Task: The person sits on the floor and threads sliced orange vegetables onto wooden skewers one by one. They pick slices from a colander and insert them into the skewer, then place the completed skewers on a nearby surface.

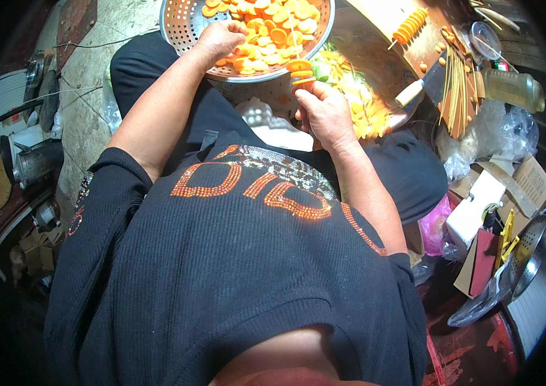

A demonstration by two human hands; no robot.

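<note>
A steel colander (183,22) full of carrot slices (272,32) sits at the top centre. My left hand (220,42) is inside it at the slices, fingers curled together; what they grip, if anything, is hidden. My right hand (321,109) is closed on a thin upright skewer (294,44) with a few spaced carrot slices threaded low on it, just above the fingers. Behind that hand lies a heap of sliced orange and pale green vegetables (366,109).
A board (382,16) with a loaded skewer (408,29), bare sticks (453,90) and a knife (431,77) is at upper right, beside a jar (511,90). Plastic bags, boxes (530,183) and pans lie right; metal pots (35,164) stand left.
</note>
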